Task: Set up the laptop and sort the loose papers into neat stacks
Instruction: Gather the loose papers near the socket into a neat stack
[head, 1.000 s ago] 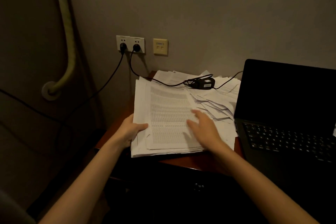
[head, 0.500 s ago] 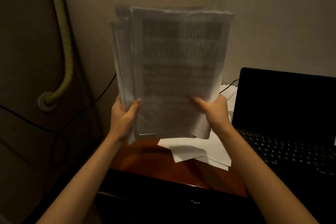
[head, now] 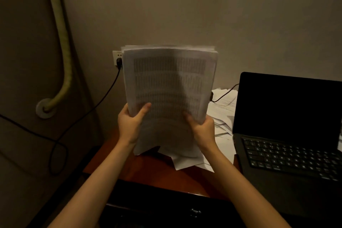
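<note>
Your left hand point(head: 129, 126) grasps the left edge of the paper stack point(head: 169, 87), held upright above the bench point(head: 148, 168); your right hand point(head: 202, 129) grasps its right edge. Loose papers point(head: 222, 116) lie beside the open laptop point(head: 288, 135).

White papers point(head: 169, 87) with grey printed rows, black laptop point(head: 288, 135), reddish-brown desk point(head: 153, 170)

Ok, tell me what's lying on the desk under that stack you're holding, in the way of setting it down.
Loose papers lie on the desk right under the stack held by the left hand and right hand. Bare wood shows only toward the left.
</note>
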